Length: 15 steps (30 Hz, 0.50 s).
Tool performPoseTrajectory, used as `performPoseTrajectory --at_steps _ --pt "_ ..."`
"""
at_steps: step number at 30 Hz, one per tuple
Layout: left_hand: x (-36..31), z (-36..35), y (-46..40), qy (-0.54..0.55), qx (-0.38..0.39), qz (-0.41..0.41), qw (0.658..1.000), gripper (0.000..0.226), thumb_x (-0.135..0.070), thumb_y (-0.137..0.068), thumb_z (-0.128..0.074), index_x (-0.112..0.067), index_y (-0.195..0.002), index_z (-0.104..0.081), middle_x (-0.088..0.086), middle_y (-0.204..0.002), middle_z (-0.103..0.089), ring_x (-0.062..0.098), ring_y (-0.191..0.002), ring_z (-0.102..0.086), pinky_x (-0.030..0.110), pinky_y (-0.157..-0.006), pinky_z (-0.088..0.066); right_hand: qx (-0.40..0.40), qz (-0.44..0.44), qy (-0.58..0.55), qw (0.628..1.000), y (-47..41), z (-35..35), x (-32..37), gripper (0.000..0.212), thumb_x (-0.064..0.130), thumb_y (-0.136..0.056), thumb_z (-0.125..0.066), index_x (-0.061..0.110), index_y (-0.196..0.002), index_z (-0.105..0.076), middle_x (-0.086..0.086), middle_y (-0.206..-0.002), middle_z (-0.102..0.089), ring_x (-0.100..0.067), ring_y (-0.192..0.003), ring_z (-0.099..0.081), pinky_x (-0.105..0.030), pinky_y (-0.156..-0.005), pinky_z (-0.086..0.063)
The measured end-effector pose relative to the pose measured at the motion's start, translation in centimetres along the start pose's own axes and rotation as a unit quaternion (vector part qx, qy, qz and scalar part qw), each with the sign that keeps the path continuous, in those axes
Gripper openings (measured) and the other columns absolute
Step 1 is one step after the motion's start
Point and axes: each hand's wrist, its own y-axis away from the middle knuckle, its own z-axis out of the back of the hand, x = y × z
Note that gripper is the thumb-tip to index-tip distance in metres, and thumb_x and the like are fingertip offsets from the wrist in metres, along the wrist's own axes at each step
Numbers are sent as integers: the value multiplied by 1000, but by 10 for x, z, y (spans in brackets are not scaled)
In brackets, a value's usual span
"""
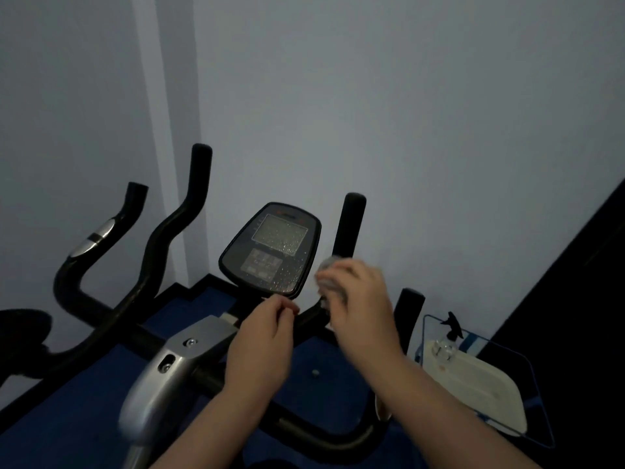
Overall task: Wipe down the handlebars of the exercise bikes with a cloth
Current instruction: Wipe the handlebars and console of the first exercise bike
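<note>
Two hands are out in front of us over the bike. Our left hand (267,336) sits nearest, fingers curled in w/ thumb and fingertips pinched together, gripping nothing we can see, just over the black bar near the silver stem (169,370). Our right hand (362,299) is a bit farther and to the right, blurred, clutching a grey cloth (329,275) bunched vs. the base of the right upright handlebar (350,228). To the far right, a see-through tray (537,418) holds a white pad and a small spray bottle (448,340), approx. beside a short black grip (409,316). Farther on, the console (270,248) faces us, its screen speckled w/ droplets. Left of it the other black handlebars (169,231) rise, one w/ a silver sensor patch (93,238). Blue floor (84,401) below; pale wall (406,113) at the far end.
</note>
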Motion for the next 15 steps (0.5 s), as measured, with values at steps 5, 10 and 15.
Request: performPoseTrajectory --at_steps 5,10,15 --pt "-4 -2 4 -77 -1 -22 997 19 -31 -97 -40 -31 -87 -56 -12 -84 -62 2 -78 -56 34 -71 -47 -148 -16 -48 988 -68 12 3 46 8 -92 -56 20 -136 -49 2 -134 -47 -13 -119 -40 -18 -98 -35" --pt "-5 -1 6 -92 -4 -22 996 20 -34 -97 -38 -32 -85 -54 -13 -81 -62 2 -76 -56 34 -69 -47 -151 -126 -121 973 -41 -22 -5 49 16 -97 -48 24 -144 -36 3 -127 -44 -12 -116 -47 -17 -94 -38" --pt "-4 -1 5 -89 -1 -19 996 20 -34 -97 -39 -33 -84 -54 -14 -79 -61 1 -75 -56 32 -66 -45 -180 -22 -64 981 -78 3 -2 37 18 -94 -55 21 -131 -56 8 -119 -49 -12 -112 -43 -16 -95 -37"
